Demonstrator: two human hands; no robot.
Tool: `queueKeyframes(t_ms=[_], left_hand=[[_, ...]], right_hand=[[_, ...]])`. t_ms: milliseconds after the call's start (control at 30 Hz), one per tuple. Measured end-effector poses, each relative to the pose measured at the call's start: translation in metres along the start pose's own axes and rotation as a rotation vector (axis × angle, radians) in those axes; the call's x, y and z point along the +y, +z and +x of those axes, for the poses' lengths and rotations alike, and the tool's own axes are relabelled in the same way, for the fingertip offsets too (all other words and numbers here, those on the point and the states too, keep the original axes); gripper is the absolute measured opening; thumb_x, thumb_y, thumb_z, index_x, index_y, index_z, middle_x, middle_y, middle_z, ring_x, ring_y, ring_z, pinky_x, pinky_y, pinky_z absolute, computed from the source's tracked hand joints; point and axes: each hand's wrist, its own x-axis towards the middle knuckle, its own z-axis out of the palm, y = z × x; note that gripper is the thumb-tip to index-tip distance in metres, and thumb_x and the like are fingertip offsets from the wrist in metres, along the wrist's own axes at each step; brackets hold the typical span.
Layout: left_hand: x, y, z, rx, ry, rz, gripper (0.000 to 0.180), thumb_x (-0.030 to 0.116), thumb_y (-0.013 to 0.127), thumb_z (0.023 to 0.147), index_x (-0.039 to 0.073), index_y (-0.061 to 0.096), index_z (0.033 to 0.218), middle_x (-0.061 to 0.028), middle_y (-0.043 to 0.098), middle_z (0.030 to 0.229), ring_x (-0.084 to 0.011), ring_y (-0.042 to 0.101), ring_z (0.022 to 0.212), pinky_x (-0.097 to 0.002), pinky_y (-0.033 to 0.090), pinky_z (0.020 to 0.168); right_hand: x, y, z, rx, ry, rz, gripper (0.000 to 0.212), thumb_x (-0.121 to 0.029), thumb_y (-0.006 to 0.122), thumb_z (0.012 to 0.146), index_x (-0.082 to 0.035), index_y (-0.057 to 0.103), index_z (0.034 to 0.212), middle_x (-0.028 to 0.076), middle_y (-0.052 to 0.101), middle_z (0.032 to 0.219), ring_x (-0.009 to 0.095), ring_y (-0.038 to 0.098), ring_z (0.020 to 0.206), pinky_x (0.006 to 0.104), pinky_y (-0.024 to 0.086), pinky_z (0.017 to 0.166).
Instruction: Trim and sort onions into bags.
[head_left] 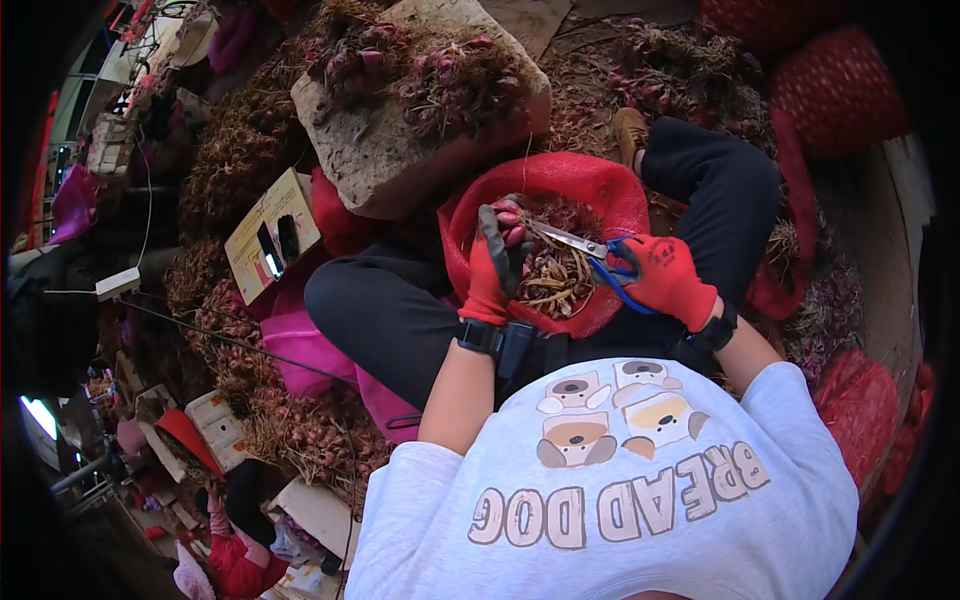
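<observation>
Left hand (pixel 492 264) is gripping shallots (pixel 510 218); right hand (pixel 664 276) — ideally snipping clear of that grip — is holding blue-handled scissors (pixel 590 246) at their four o'clock.

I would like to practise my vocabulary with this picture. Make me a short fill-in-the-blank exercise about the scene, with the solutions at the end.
1. The right hand holds scissors whose handles are ____ in colour.
2. In the picture, the bulbs in the left hand are to the ____ of the scissors.
3. The open mesh sack between the person's legs is ____ in colour.
4. The pale shirt shows ____ printed animal faces.

Missing words: blue; left; red; four.
</observation>
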Motion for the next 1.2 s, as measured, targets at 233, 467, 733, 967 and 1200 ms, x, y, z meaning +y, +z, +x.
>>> queueKeyframes(t_ms=[233, 467, 733, 967, 1200], left_hand=[[0.001, 0.01, -0.002, -0.025, 0.156, 0.021, 0.032, 0.039, 0.036, 0.099, 0.009, 0.047, 0.1, 0.0005, 0.047, 0.099, -0.0072, 0.045, 0.078, -0.0232, 0.045, 0.069], [-0.003, 0.004, 0.002, -0.01, 0.187, 0.054, 0.034, 0.04, 0.04, 0.097, 0.01, 0.051, 0.106, 0.0017, 0.048, 0.106, -0.0081, 0.049, 0.081, -0.0276, 0.047, 0.074], [-0.004, 0.014, -0.006, 0.007, 0.19, 0.086, 0.033, 0.039, 0.039, 0.098, 0.009, 0.049, 0.103, 0.001, 0.047, 0.102, -0.0074, 0.048, 0.082, -0.024, 0.046, 0.072], [-0.009, -0.005, 0.007, -0.134, 0.248, 0.13, 0.031, 0.037, 0.04, 0.098, 0.008, 0.051, 0.099, 0.0025, 0.047, 0.096, -0.0083, 0.049, 0.074, -0.0237, 0.044, 0.065], [0.021, 0.026, -0.009, -0.184, -0.16, -0.52, 0.033, 0.032, 0.046, 0.096, 0.007, 0.05, 0.117, 0.0016, 0.05, 0.097, -0.0064, 0.046, 0.076, -0.0226, 0.041, 0.069]], right_hand=[[0.003, 0.007, -0.001, 0.086, 0.001, -0.109, 0.03, -0.034, 0.068, 0.072, -0.012, 0.06, 0.09, 0.009, 0.06, 0.08, 0.028, 0.061, 0.07, 0.0375, 0.046, 0.061], [-0.003, 0.01, 0.001, 0.122, 0.048, -0.088, 0.031, -0.039, 0.066, 0.073, -0.012, 0.06, 0.086, 0.008, 0.06, 0.078, 0.027, 0.061, 0.07, 0.0373, 0.046, 0.063], [0.003, 0.013, -0.001, -0.049, 0.089, -0.157, 0.031, -0.037, 0.069, 0.069, -0.011, 0.06, 0.083, 0.009, 0.061, 0.078, 0.028, 0.061, 0.071, 0.0393, 0.046, 0.064], [0.002, 0.014, 0.001, -0.127, 0.064, -0.006, 0.031, -0.036, 0.072, 0.068, -0.013, 0.065, 0.088, 0.01, 0.064, 0.076, 0.027, 0.063, 0.073, 0.0379, 0.047, 0.066], [-0.014, -0.014, 0.02, -0.029, 0.225, 0.537, 0.018, -0.021, 0.069, 0.078, -0.005, 0.067, 0.087, 0.011, 0.064, 0.071, 0.019, 0.061, 0.061, 0.0304, 0.046, 0.06]])
